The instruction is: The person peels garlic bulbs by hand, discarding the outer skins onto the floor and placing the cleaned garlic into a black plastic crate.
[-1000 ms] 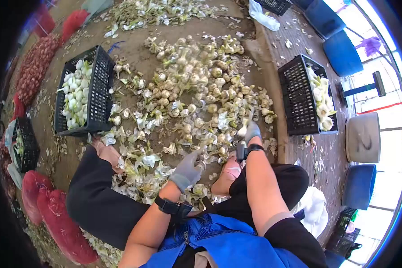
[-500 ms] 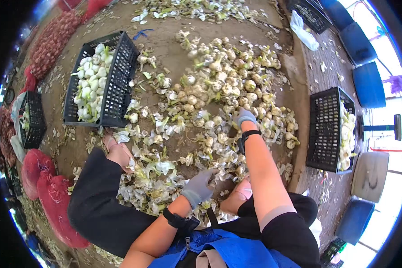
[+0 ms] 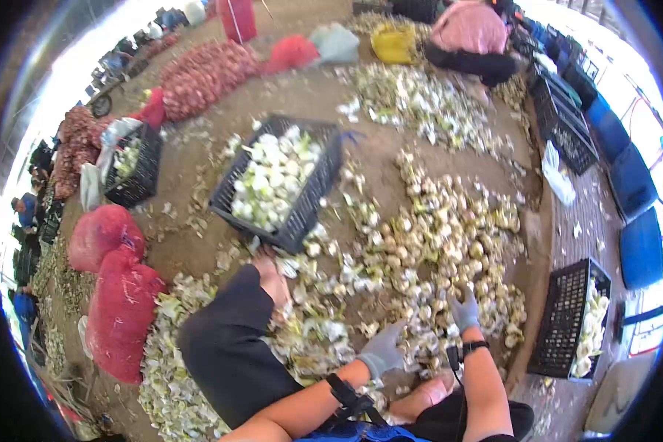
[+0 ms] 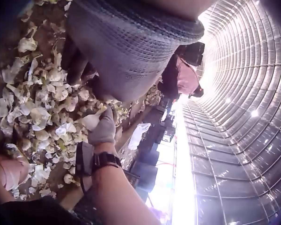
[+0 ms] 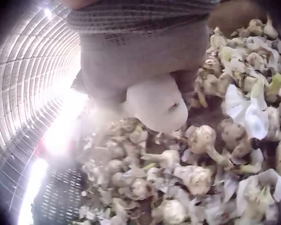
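Note:
My right hand (image 3: pixel 464 311), in a grey work glove, grips a white garlic bulb (image 5: pixel 157 105) low over the heap. The same bulb, with its stem, shows between thumb and fingers in the left wrist view. Under it lies a spread of dirty, unpeeled garlic bulbs (image 3: pixel 449 236) mixed with loose skins. Nearer my body my left hand (image 3: pixel 384 351), gloved too, hovers above the peelings (image 3: pixel 317 331) with loosely bent fingers and nothing visible in them.
A black crate (image 3: pixel 324 195) of cleaned white garlic stands ahead on the left. Another crate (image 3: pixel 560 317) of garlic is at the right. Red mesh sacks (image 3: pixel 121 317) lie at the left. Farther off, a person in pink (image 3: pixel 470 29) bends over another heap.
The head view has swung up and left, bringing in more of the room. My right hand went down to the heap and now holds a white bulb; my left hand stays low near my lap.

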{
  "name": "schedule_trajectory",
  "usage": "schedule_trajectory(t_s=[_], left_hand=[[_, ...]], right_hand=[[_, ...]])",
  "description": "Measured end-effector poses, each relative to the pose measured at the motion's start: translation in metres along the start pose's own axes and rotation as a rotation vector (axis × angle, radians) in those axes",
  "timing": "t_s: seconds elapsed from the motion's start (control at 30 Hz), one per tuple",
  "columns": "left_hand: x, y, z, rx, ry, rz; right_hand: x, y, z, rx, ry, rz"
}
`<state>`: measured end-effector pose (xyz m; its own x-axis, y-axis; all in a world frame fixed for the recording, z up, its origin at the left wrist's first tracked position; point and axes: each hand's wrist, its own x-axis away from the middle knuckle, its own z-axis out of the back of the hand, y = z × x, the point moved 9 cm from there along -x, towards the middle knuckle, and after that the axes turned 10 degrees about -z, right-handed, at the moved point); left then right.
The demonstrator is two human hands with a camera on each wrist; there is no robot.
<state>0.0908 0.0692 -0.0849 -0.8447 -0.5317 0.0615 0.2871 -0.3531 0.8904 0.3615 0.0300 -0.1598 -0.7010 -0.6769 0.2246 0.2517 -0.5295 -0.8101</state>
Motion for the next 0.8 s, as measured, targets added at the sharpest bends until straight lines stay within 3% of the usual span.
schedule_trajectory(t_s=[0.1,0.17,0.2,0.23,0.3,0.5,0.57,0.6,0.63,0.7,0.73,0.77,0.8], left_hand=[[0.0,-0.003,0.019,0.157,0.172,0.035],[0.007,0.014,0.049,0.142,0.341,0.025],[0.004,0.007,0.047,0.068,0.426,-0.105],[0.005,0.013,0.05,0.069,0.427,-0.117],[-0.001,0.022,0.033,0.778,0.189,-0.084],[0.022,0.041,0.047,0.774,0.203,-0.141],[0.027,0.05,0.052,0.8,0.22,-0.161],[0.03,0.059,0.057,0.758,0.236,-0.192],[0.031,0.061,0.056,0.754,0.234,-0.189],[0.034,0.066,0.061,0.956,0.333,-0.216],[0.034,0.063,0.053,1.167,0.322,-0.118],[0.034,0.066,0.055,1.161,0.321,-0.116],[0.035,0.064,0.048,1.248,0.294,0.006]], right_hand=[[0.041,-0.071,-0.014,-0.03,-0.196,0.078],[0.085,-0.124,-0.018,0.291,-0.197,0.286],[0.112,-0.15,-0.018,0.321,-0.309,0.133],[0.134,-0.166,-0.02,0.409,-0.34,0.175],[0.172,-0.194,-0.015,0.438,-0.308,0.312],[0.218,-0.183,-0.006,0.227,-0.248,0.308],[0.213,-0.159,-0.008,-0.139,-0.205,0.294],[0.23,-0.173,-0.014,-0.49,-0.41,-0.033],[0.232,-0.176,-0.016,-0.494,-0.411,-0.034],[0.238,-0.189,-0.004,-0.432,-0.278,0.138],[0.235,-0.188,0.003,-0.319,-0.075,0.314],[0.235,-0.184,0.004,-0.326,-0.075,0.313],[0.241,-0.196,0.01,-0.126,0.009,0.391]])
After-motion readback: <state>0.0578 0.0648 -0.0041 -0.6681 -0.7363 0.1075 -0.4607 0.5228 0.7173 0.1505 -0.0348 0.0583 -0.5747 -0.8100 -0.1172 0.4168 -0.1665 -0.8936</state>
